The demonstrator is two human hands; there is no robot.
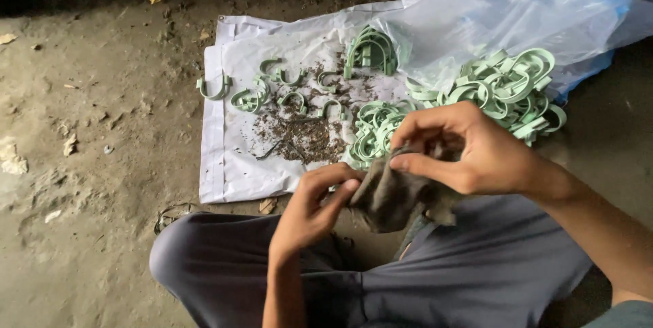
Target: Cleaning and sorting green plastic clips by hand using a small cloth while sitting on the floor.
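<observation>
Over the lap: left hand point(309, 209) and right hand point(462, 148) both pinched a dark cloth point(391, 195), possibly wrapping something.
Sheet: white plastic sheet point(231, 158) held loose green clips point(282, 86) and brown debris point(306, 134).
Bag: clear plastic bag point(517, 15) spilled a clip pile point(510, 90).

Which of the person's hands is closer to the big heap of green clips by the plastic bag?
The right hand. It sits just below the heap of green clips, almost overlapping it in view. The left hand is lower and off to the left; both pinch a dark rag.
</observation>
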